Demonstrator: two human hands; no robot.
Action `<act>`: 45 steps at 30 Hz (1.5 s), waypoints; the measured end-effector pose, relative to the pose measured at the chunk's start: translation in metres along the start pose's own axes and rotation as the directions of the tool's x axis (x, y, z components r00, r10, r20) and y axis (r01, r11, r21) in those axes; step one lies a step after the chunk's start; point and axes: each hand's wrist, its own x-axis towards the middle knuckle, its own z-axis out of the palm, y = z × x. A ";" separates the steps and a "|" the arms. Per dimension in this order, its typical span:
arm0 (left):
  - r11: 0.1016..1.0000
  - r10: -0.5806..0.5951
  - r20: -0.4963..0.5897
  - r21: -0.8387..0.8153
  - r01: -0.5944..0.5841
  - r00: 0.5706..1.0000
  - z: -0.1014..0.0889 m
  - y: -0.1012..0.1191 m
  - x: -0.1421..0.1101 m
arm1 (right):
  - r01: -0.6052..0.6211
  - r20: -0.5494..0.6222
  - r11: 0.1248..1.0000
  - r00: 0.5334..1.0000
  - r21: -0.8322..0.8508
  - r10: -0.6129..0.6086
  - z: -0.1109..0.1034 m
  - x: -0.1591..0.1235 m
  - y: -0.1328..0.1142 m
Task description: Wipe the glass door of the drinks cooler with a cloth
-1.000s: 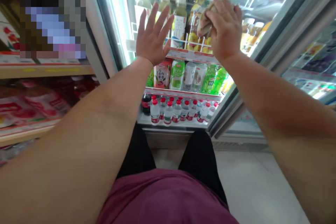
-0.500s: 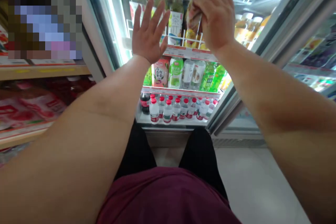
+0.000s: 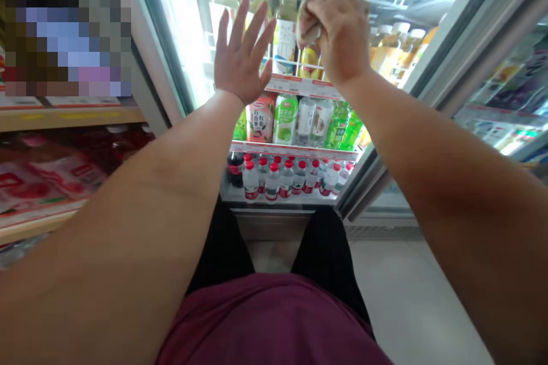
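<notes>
My left hand (image 3: 242,63) is raised with fingers spread, palm forward, and appears to lie flat against the glass front of a lit drinks fridge. Bunched in my right hand (image 3: 347,34) is a pale, folded cloth (image 3: 307,25), pressed toward the same glass. Behind the cloth, a yellow-labelled drink bottle (image 3: 310,63) is partly covered. A white-labelled tea bottle (image 3: 284,40) stands between the two hands on the upper shelf. My right hand's fingertips are partly hidden by the cloth.
Below are a shelf with green bottles (image 3: 286,120) and a bottom shelf with several red-capped water bottles (image 3: 273,182). A metal door frame (image 3: 363,188) slants along the right. Left stands a shelf edge (image 3: 68,117) with reddish bottles. Pale floor (image 3: 411,296) shows at lower right.
My right hand has moved left across the glass with the cloth, closer to my left hand. My left hand stays spread in nearly the same place; the view has shifted slightly.
</notes>
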 end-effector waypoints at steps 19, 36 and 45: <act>1.000 -0.004 -0.009 -0.022 0.004 1.000 0.000 -0.002 0.000 | -0.040 -0.089 0.999 0.995 -0.032 0.037 -0.003 -0.003 0.013; 0.992 -0.050 0.028 -0.112 0.053 0.998 -0.003 0.001 -0.001 | -0.019 -0.156 1.000 0.988 0.004 0.020 0.004 -0.024 0.017; 0.977 -0.015 -0.016 -0.213 0.012 1.000 0.002 -0.006 0.001 | -0.107 -0.078 0.991 0.991 0.080 0.113 -0.003 -0.022 0.022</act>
